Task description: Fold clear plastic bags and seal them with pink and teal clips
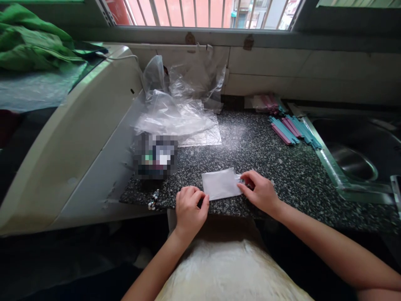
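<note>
A small flat clear plastic bag (221,184) lies on the speckled dark counter in front of me. At its right end, my right hand (260,190) pinches the narrow flap between thumb and fingers. My left hand (191,207) rests at the counter's front edge with its fingers curled in, the thumb by the bag's lower left corner. Whether anything is inside the left fingers is hidden. Left of that hand sits a little cluster of shiny beads or metal bits (153,200).
Crumpled clear plastic bags (178,113) pile up at the back left, behind a blurred-out object (156,156). Pink and blue strips (291,129) lie beside the metal sink (341,184) on the right. A white appliance (78,125) borders the counter's left.
</note>
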`<state>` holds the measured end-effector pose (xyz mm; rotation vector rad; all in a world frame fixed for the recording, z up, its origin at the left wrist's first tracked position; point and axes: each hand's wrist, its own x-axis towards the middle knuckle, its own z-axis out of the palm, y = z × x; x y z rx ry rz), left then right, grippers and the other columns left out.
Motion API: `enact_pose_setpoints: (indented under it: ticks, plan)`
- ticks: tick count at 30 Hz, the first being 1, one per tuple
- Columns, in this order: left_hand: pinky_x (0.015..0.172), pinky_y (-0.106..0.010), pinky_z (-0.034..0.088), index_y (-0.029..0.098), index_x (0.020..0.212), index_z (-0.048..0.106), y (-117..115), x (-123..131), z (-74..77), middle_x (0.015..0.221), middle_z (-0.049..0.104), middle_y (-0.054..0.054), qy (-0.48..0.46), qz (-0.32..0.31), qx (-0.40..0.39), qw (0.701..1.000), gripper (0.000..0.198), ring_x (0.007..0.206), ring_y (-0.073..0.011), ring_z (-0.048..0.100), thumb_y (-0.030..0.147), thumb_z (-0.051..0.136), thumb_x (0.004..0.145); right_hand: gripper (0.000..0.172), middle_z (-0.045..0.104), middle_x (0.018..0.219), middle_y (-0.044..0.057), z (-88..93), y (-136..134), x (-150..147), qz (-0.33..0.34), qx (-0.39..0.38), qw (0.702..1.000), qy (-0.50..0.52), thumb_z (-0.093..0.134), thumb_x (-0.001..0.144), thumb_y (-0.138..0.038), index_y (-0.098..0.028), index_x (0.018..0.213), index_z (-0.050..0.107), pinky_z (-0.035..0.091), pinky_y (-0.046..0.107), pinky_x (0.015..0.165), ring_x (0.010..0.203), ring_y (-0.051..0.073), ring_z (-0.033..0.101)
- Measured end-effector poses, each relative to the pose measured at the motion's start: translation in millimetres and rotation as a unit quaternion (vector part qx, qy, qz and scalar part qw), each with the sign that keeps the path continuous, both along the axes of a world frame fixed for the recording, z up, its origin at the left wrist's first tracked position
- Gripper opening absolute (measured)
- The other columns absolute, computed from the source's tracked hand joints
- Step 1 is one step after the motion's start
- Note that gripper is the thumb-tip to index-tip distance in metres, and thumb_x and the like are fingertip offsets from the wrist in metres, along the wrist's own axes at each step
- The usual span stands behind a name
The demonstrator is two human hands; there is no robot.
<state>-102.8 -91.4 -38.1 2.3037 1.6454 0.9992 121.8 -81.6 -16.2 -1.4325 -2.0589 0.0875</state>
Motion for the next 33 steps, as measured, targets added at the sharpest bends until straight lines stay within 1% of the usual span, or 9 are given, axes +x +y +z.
enact_pose_setpoints:
  ticks: [3,5,9,12,16,19,23,28,33]
  plan:
    - [0.07,-0.032,0.035,0.019,0.063,0.055,0.1,0.6,0.1,0.072,0.059,-0.003,-0.001,0.001,0.004,1.0,0.018,0.076,-0.0183,0.049,0.023,0.055,0.08,0.008,0.06,0.076,0.005,3.1,-2.5,1.1,0.12,0.11,0.986,-0.049,0.054,0.082,-0.02,-0.016,0.089,0.058,0.039,0.025,0.063,0.069,0.014,0.052]
    - [0.069,-0.032,0.035,0.019,0.061,0.054,0.8,0.8,0.9,0.07,0.059,-0.002,-0.001,-0.001,0.005,1.0,0.02,0.074,-0.0178,0.049,0.023,0.055,0.08,0.009,0.06,0.076,0.005,4.9,-3.3,-2.5,0.188,0.141,0.964,-0.122,0.054,0.083,-0.021,-0.016,0.089,0.06,0.037,0.026,0.063,0.069,0.014,0.049]
    - [0.067,-0.031,0.033,0.019,0.058,0.053,2.5,1.0,3.1,0.064,0.057,-0.001,0.004,-0.005,-0.004,1.0,0.024,0.071,-0.017,0.048,0.024,0.055,0.081,0.017,0.056,0.068,0.004,5.0,-1.5,-12.6,0.218,0.141,0.937,-0.232,0.045,0.087,-0.016,-0.015,0.082,0.061,0.03,0.029,0.06,0.066,0.015,0.043]
    - [0.067,-0.032,0.034,0.018,0.058,0.051,2.0,-1.0,2.3,0.062,0.055,0.0,-0.019,-0.011,-0.016,1.0,0.025,0.07,-0.0167,0.048,0.025,0.053,0.083,0.024,0.054,0.067,0.005,1.9,0.8,-15.1,0.219,0.136,0.936,-0.24,0.039,0.088,-0.013,-0.014,0.077,0.061,0.03,0.03,0.06,0.067,0.015,0.042]
    - [0.074,-0.033,0.04,0.018,0.088,0.057,1.8,-7.9,-1.1,0.08,0.056,-0.004,-0.101,-0.05,0.035,0.993,0.012,0.081,-0.0179,0.049,0.028,0.055,0.082,0.024,0.056,0.07,0.004,-0.8,4.5,-11.5,0.201,0.121,0.953,-0.193,0.041,0.089,-0.016,-0.017,0.073,0.059,0.032,0.028,0.062,0.067,0.015,0.042]
    - [0.082,-0.037,0.041,0.019,0.109,0.056,8.3,-12.3,3.0,0.091,0.053,-0.006,-0.06,-0.103,0.075,0.99,0.038,0.09,-0.0207,0.047,0.033,0.065,0.074,0.02,0.058,0.072,0.004,2.2,7.7,-7.9,0.2,0.106,0.964,-0.137,0.043,0.088,-0.017,-0.017,0.076,0.059,0.036,0.027,0.066,0.068,0.014,0.043]
    - [0.082,-0.036,0.041,0.021,0.081,0.064,25.2,-11.7,23.2,0.085,0.051,-0.005,-0.044,-0.127,0.045,0.99,0.006,0.089,-0.0195,0.046,0.021,0.06,0.076,0.013,0.057,0.074,0.005,10.3,11.2,-3.0,0.199,0.099,0.975,-0.026,0.047,0.085,-0.014,-0.017,0.078,0.058,0.04,0.028,0.065,0.069,0.015,0.045]
    - [0.081,-0.033,0.042,0.019,0.072,0.056,39.7,0.7,56.7,0.083,0.056,-0.004,-0.108,-0.201,-0.044,0.973,0.009,0.088,-0.0169,0.049,0.019,0.053,0.08,0.005,0.056,0.078,0.005,26.3,18.4,5.4,0.173,0.044,0.977,0.118,0.054,0.083,-0.02,-0.017,0.084,0.058,0.044,0.029,0.066,0.074,0.015,0.051]
    - [0.07,-0.028,0.043,0.018,0.073,0.053,49.7,20.8,79.8,0.074,0.057,-0.002,-0.132,-0.259,-0.099,0.952,0.008,0.076,-0.0143,0.052,0.016,0.05,0.08,0.022,0.057,0.081,0.005,50.7,33.7,5.0,0.209,-0.062,0.958,0.187,0.062,0.077,-0.036,-0.017,0.087,0.061,0.045,0.029,0.066,0.077,0.015,0.053]
